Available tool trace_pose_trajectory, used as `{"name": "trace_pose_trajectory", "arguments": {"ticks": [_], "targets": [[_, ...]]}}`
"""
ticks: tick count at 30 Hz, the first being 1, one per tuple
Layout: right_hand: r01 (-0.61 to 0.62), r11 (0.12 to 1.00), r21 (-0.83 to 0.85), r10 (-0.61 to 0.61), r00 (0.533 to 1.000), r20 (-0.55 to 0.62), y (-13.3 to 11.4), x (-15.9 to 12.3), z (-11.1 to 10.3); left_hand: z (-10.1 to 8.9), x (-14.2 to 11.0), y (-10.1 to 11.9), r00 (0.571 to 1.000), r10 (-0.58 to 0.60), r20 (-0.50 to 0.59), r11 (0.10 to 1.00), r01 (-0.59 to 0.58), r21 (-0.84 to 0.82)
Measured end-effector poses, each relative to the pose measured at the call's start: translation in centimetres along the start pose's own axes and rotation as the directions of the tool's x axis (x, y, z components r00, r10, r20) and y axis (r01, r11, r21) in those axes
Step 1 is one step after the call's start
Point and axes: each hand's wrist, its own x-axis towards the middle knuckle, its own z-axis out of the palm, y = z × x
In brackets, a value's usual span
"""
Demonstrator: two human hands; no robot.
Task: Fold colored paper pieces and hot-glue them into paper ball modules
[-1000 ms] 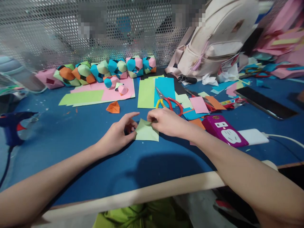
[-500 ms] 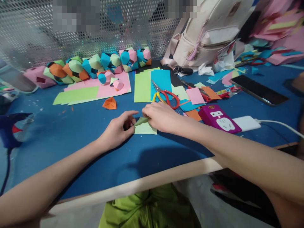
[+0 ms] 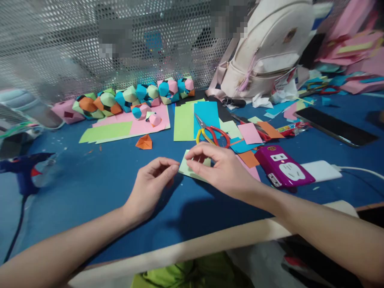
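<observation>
Paper (image 3: 185,169) beneath right fingers (image 3: 201,149), apparently just beside left fingers (image 3: 163,161).

The green sheet (image 3: 186,171) is matt paper, the phone (image 3: 336,126) glossy.

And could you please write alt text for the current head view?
A person's right hand is over a pale green paper, left hand beside its edge, on a blue table. Behind are scissors, a row of folded paper shapes and a backpack.

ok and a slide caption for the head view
Left hand beside and right hand over pale green paper on a blue table, scissors and a folded orange piece beyond.
</observation>
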Motion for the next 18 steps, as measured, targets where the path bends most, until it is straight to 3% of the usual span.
{"name": "trace_pose_trajectory", "arguments": {"ticks": [3,6,9,12,18], "targets": [[-0.123,0.984,0.125,0.113,0.99,0.085,-0.5,-0.9,0.3,1.1,-0.5,0.2,0.987,-0.145,0.069,0.97,0.156,-0.186],[-0.136,0.981,0.142,0.118,0.985,0.125,-0.3,-1.4,0.5,1.6,-0.6,0.4,0.968,-0.208,0.143,0.93,0.241,-0.278],[0.03,0.991,0.127,-0.039,0.997,0.07,0.3,-1.6,0.6,1.6,-0.7,0.4,0.96,-0.212,0.181,0.92,0.259,-0.294],[0.221,0.972,0.08,-0.226,0.973,0.056,0.8,-1.6,0.5,1.4,-0.7,0.2,0.949,-0.217,0.228,0.916,0.278,-0.289],[0.355,0.934,-0.027,-0.345,0.922,0.175,1.0,-1.4,-0.3,1.1,-0.6,-0.1,0.911,-0.255,0.325,0.889,0.353,-0.292]]}}
